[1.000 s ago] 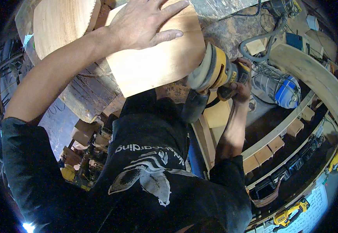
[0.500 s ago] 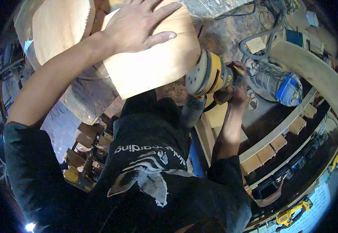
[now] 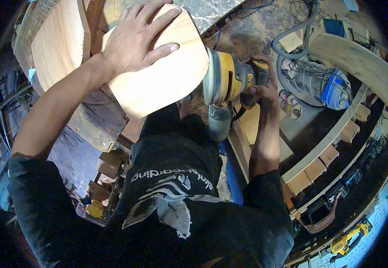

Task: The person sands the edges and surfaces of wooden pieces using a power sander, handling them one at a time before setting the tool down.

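My left hand (image 3: 133, 42) lies flat with spread fingers on a pale wooden board (image 3: 167, 85) that has rounded corners. Its fingers are not wrapped round the board. On the other side, my right hand (image 3: 265, 87) is closed round the body of a yellow and black random orbital sander (image 3: 230, 77). The sander is turned on its side, and its pad (image 3: 209, 76) stands at the board's right edge, seemingly touching it. A dark dust canister (image 3: 219, 121) hangs below the sander's head.
Another wooden board (image 3: 62, 44) lies to the left on the bench. A grey hose (image 3: 276, 42) curls at the upper right near a vacuum with a blue part (image 3: 336, 91). Curved shelving (image 3: 323, 138) holds wood blocks at the right, with a yellow power tool (image 3: 351, 236) below.
The sander has turned so that its pad, earlier showing its holed face, now stands nearly edge-on against the board. The board and my left hand appear shifted left as the view moved.
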`<state>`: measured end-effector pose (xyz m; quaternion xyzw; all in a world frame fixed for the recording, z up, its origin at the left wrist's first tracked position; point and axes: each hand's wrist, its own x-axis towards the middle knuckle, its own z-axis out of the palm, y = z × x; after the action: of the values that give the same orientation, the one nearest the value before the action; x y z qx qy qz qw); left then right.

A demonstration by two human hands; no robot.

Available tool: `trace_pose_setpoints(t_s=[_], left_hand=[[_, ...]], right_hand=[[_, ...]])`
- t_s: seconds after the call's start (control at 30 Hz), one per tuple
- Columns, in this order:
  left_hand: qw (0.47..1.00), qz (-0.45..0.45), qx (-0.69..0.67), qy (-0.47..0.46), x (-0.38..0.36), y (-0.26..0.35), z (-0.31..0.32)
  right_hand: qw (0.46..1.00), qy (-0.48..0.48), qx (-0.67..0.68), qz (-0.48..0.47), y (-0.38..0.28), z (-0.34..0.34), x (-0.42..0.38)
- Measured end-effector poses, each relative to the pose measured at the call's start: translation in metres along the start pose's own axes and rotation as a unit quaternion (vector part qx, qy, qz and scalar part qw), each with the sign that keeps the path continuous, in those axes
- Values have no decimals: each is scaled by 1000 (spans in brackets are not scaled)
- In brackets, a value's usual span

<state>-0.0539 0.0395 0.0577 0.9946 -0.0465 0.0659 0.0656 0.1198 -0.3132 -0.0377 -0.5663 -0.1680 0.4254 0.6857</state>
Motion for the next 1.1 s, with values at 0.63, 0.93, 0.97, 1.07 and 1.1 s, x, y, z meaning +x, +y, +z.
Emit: trace_pose_setpoints(t_s=[0.63, 0.93, 0.97, 1.07, 1.1], left_hand=[[1000, 4, 1, -5, -2, -1, 2], [1000, 12, 8, -3, 2, 0, 0], [1000, 6, -7, 4, 2, 1, 1], [1000, -1, -11, 6, 3, 2, 0], [1000, -10, -4, -1, 2, 3, 1]], right_hand=[[1000, -9, -7, 8, 5, 1, -9], [994, 104, 39, -1, 11, 59, -69], [991, 109, 75, 7, 18, 59, -74], [992, 124, 24, -15, 20, 65, -77], [987, 146, 60, -2, 18, 70, -80]])
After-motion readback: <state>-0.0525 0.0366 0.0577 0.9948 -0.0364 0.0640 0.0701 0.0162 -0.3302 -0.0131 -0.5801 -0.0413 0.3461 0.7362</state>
